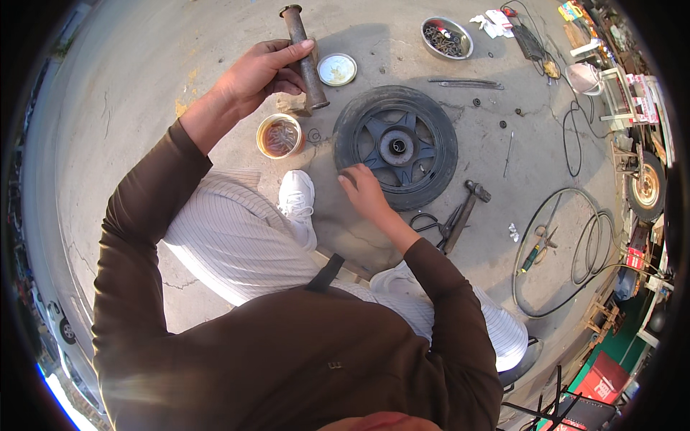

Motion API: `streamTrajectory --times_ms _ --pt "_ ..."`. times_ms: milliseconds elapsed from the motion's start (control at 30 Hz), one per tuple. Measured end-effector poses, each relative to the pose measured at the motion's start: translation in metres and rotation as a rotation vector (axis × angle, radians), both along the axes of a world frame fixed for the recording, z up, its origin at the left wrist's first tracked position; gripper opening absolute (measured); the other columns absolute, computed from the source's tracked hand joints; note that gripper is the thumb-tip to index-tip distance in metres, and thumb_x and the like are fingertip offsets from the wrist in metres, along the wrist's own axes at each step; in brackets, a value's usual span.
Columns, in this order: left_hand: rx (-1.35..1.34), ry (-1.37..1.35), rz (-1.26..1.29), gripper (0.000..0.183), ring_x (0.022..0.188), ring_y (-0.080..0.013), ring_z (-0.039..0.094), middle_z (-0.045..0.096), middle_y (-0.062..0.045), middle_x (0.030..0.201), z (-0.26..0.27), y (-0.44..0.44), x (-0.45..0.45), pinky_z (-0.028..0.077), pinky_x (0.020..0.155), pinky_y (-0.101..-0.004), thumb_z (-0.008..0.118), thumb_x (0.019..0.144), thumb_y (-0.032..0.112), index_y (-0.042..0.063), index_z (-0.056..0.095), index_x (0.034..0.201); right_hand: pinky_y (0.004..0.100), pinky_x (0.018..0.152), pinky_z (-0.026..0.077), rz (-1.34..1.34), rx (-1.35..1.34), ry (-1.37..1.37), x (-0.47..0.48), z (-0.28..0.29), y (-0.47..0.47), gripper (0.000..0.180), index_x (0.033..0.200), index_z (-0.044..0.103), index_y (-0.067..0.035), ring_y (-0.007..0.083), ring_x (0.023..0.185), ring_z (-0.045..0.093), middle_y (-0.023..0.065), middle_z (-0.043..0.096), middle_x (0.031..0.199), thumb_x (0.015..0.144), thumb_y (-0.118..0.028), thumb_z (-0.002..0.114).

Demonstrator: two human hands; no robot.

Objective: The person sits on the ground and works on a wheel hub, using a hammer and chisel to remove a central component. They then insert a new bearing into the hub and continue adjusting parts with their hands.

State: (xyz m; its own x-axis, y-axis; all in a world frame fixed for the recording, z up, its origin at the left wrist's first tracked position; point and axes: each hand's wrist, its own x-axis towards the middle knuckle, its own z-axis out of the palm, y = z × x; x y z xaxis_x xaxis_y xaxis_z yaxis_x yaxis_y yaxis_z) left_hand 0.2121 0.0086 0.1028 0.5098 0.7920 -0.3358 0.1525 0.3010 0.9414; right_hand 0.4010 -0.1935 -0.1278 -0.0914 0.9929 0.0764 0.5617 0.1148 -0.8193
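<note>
My left hand is raised at the upper left and grips a dark, worn metal tube with flanged ends. Below and to its right, a small wheel with a black tyre and a five-spoke grey rim lies flat on the ground, its hub facing up. My right hand rests at the tyre's near left edge, fingers slightly bent, with nothing held in it. A tub of brownish liquid with metal pieces in it stands left of the wheel. A round white lid lies beside the metal tube.
A hammer and black-handled scissors lie right of my right hand. Farther off are a metal bowl of small parts, tyre levers, bearings, a coiled hose and pliers. A wooden block sits behind the tub.
</note>
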Motion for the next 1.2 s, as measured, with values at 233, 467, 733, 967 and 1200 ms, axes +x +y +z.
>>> streamTrajectory --times_ms 233,467,733,967,1200 --pt "-0.043 0.290 -0.387 0.037 0.061 -0.0121 0.064 0.065 -0.006 0.078 -0.029 -0.037 0.018 0.051 0.056 -0.0236 0.068 0.089 0.035 -0.001 0.060 0.097 0.0291 0.085 0.046 -0.044 -0.425 0.945 0.000 0.116 0.036 0.045 0.118 0.059 0.002 0.0141 0.097 0.058 0.0098 0.065 0.108 0.089 -0.031 0.068" --pt "0.028 0.547 -0.562 0.023 0.050 -0.0125 0.060 0.063 -0.006 0.067 -0.056 -0.071 0.044 0.045 0.043 -0.0236 0.066 0.090 0.020 -0.003 0.063 0.090 0.0227 0.052 0.038 -0.076 -0.496 0.984 -0.017 0.126 0.020 0.024 0.099 0.060 0.002 0.0072 0.062 0.051 0.0026 0.061 0.078 0.087 -0.016 0.070" --pt "0.213 0.783 -0.847 0.037 0.067 -0.0152 0.065 0.068 -0.010 0.078 -0.032 -0.066 0.059 0.054 0.062 -0.0288 0.066 0.090 0.031 -0.005 0.065 0.099 0.0227 0.052 0.042 -0.320 -0.513 1.025 0.007 0.059 0.009 0.019 0.097 0.060 0.001 0.0092 0.060 0.053 0.0056 0.064 0.082 0.087 -0.014 0.067" --pt "0.320 0.458 -0.550 0.039 0.081 -0.0117 0.063 0.068 -0.006 0.094 0.034 -0.028 0.039 0.052 0.073 -0.0264 0.063 0.093 0.031 -0.002 0.061 0.115 0.0379 0.070 0.049 -0.839 -0.382 0.216 0.189 -0.011 -0.007 0.036 0.093 0.064 0.008 0.0284 0.077 0.067 0.0192 0.068 0.082 0.082 -0.025 0.068" --pt "0.507 0.405 -0.269 0.045 0.085 -0.0139 0.066 0.069 -0.010 0.098 0.039 0.004 0.018 0.053 0.076 -0.0280 0.057 0.096 0.036 -0.001 0.058 0.121 0.0295 0.039 0.041 -1.131 -0.605 0.540 0.319 -0.094 -0.047 0.022 0.080 0.059 0.000 0.0154 0.046 0.049 0.0036 0.051 0.061 0.082 -0.019 0.069"
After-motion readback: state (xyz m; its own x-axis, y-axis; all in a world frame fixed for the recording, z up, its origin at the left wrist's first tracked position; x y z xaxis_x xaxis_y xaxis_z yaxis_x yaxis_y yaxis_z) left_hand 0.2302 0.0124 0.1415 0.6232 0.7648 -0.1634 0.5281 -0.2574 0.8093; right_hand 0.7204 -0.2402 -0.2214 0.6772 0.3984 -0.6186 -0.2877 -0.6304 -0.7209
